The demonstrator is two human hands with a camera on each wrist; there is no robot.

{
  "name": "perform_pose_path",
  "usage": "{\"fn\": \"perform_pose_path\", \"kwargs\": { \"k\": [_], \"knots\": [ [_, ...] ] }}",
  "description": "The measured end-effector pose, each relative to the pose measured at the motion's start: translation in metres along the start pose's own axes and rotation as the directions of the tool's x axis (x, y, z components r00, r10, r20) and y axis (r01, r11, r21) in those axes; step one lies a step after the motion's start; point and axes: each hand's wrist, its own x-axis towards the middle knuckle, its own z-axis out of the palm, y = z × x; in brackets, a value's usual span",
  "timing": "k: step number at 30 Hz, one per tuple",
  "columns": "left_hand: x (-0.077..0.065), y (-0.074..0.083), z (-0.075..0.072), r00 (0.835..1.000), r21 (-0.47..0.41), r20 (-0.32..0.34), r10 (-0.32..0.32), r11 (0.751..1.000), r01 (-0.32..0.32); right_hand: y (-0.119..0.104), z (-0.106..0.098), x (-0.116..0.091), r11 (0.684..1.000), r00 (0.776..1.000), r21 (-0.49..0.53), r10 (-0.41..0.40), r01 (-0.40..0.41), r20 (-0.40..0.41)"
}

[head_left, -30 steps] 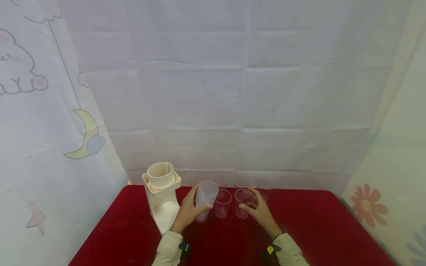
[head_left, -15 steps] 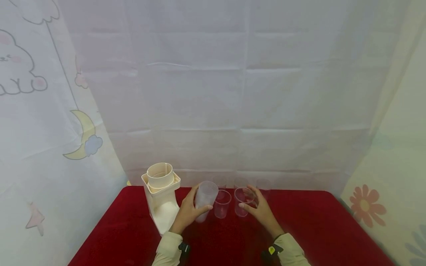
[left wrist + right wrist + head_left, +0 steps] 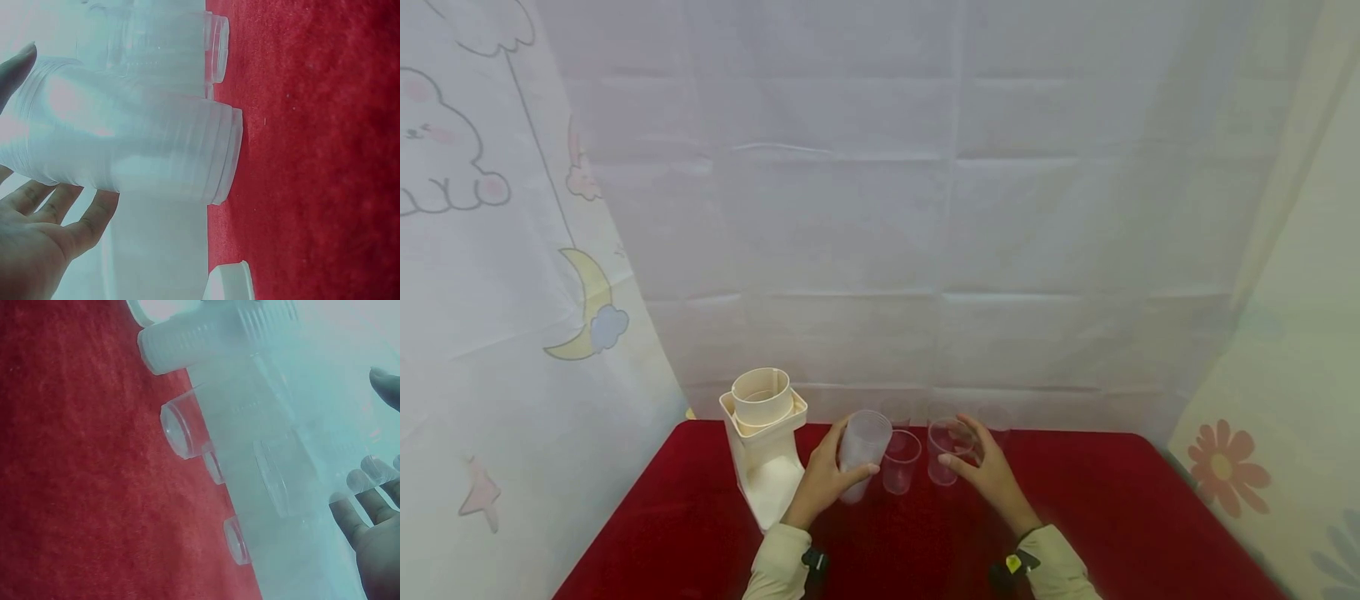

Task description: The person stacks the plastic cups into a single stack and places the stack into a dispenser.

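My left hand (image 3: 827, 475) grips a stack of nested clear plastic cups (image 3: 863, 454), thumb on one side and fingers on the other. In the left wrist view the cup stack (image 3: 144, 137) shows its layered rims near the thumb and its base close to the red cloth; whether it touches cannot be told. My right hand (image 3: 988, 471) holds a single clear plastic cup (image 3: 946, 454) by its sides. In the right wrist view this cup (image 3: 294, 469) appears raised off the cloth, fingers showing through its wall. Another clear cup (image 3: 901, 471) stands upright between both hands.
More clear cups (image 3: 995, 417) stand behind, faint against the pale backdrop (image 3: 820, 225). Left of the left hand stands a cream plastic piece (image 3: 767, 475) with a round collar on top and a sloped chute. A red cloth (image 3: 1112, 508) covers the table.
The cup in my right hand has risen slightly and shifted a little away from me. My left hand and the cup stack stay nearly still.
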Motion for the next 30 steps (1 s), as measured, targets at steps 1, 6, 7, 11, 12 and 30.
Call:
{"fn": "perform_pose_path", "kwargs": {
  "k": [1, 6, 7, 11, 12, 30],
  "knots": [
    [0.0, -0.004, 0.001, 1.0, 0.0, -0.002, 0.0, 1.0, 0.0, -0.001, 0.0, 0.0, 1.0, 1.0, 0.003, -0.007, 0.007, -0.003],
    [0.002, -0.022, 0.004, 1.0, -0.014, 0.002, -0.008, 1.0, 0.008, -0.002, -0.003, 0.002, 1.0, 1.0, 0.001, -0.023, 0.023, 0.003],
    [0.001, -0.023, 0.003, 1.0, -0.016, 0.005, -0.008, 1.0, 0.008, -0.002, -0.003, 0.002, 1.0, 1.0, 0.002, -0.023, 0.023, 0.001],
    [0.001, -0.024, 0.002, 1.0, -0.011, 0.018, 0.002, 1.0, -0.001, -0.003, -0.005, 0.002, 1.0, 1.0, 0.01, -0.001, 0.001, -0.008],
    [0.001, -0.024, 0.002, 1.0, -0.006, 0.02, 0.008, 1.0, -0.008, -0.003, -0.005, 0.002, 1.0, 1.0, 0.011, 0.004, -0.004, -0.01],
    [0.003, -0.012, 0.004, 1.0, 0.002, -0.014, -0.009, 1.0, 0.009, -0.008, -0.014, 0.006, 0.997, 1.0, 0.08, 0.003, -0.001, -0.023]
  ]
}}
